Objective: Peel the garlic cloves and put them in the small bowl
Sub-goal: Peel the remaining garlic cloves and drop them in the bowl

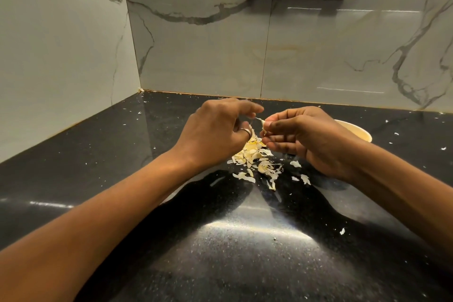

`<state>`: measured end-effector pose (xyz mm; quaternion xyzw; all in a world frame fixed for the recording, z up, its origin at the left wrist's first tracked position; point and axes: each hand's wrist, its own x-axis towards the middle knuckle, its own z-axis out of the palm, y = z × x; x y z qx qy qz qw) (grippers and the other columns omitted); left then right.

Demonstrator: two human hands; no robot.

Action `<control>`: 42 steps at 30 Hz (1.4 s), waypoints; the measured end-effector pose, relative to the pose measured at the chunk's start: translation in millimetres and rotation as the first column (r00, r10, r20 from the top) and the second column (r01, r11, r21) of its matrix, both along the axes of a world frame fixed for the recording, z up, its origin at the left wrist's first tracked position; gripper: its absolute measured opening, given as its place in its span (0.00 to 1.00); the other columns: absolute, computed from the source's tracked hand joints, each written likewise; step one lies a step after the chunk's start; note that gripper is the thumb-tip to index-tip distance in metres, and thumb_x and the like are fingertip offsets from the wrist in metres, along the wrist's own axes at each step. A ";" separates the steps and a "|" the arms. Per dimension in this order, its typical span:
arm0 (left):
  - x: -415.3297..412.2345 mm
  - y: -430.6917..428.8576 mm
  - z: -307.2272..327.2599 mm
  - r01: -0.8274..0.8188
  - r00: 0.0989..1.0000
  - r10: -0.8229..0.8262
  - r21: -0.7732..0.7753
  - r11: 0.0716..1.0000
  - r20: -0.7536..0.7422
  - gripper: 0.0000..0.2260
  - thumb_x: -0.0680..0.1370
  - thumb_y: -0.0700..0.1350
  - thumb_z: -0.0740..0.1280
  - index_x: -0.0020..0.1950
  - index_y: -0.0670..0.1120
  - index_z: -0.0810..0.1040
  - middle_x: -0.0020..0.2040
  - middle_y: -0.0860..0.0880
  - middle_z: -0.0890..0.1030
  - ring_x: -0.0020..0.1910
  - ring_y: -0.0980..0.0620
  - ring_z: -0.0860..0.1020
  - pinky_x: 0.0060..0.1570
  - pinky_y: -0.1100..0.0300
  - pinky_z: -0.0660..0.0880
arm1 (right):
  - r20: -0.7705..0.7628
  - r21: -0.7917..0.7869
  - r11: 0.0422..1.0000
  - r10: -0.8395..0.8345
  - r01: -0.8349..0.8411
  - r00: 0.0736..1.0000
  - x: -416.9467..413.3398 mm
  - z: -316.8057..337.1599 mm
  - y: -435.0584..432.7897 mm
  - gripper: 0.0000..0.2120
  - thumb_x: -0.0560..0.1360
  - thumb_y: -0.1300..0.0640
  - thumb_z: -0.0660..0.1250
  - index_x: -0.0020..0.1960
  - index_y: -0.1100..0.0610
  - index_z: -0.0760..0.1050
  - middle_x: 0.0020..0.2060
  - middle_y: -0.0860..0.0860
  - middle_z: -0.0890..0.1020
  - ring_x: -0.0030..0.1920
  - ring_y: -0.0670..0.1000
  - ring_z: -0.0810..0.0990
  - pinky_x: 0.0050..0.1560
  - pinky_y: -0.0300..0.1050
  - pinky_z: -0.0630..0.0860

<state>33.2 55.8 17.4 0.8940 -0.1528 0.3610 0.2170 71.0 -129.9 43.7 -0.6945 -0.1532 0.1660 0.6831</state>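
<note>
The skin heap (252,155) lies mid-countertop (98,179); above it is the garlic clove (263,125), between left hand (215,127) and right hand (306,135); the small bowl (360,133) sits right, behind the right hand.

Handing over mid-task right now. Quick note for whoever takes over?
Left hand: fingers curled, seems to pinch a strip of skin coming off the clove; blurred.
Right hand: pinches the clove.
Bowl: on the counter behind the right hand, contents hidden.
Peels: piled on the counter below the hands.
Done: the pile suggests several cloves are peeled.
Left: finish this clove and drop it in the bowl. No unpeeled cloves in view.
</note>
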 end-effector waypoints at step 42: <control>-1.8 -6.5 -2.6 -0.027 0.999 0.029 -0.051 0.998 0.032 0.10 0.74 0.50 0.67 0.44 0.47 0.84 0.32 0.60 0.75 0.31 0.64 0.74 0.33 0.68 0.67 | 0.373 -0.189 0.982 0.070 0.002 0.925 0.6 -9.4 0.4 0.05 0.76 0.64 0.72 0.50 0.65 0.82 0.40 0.62 0.85 0.38 0.51 0.84 0.40 0.38 0.81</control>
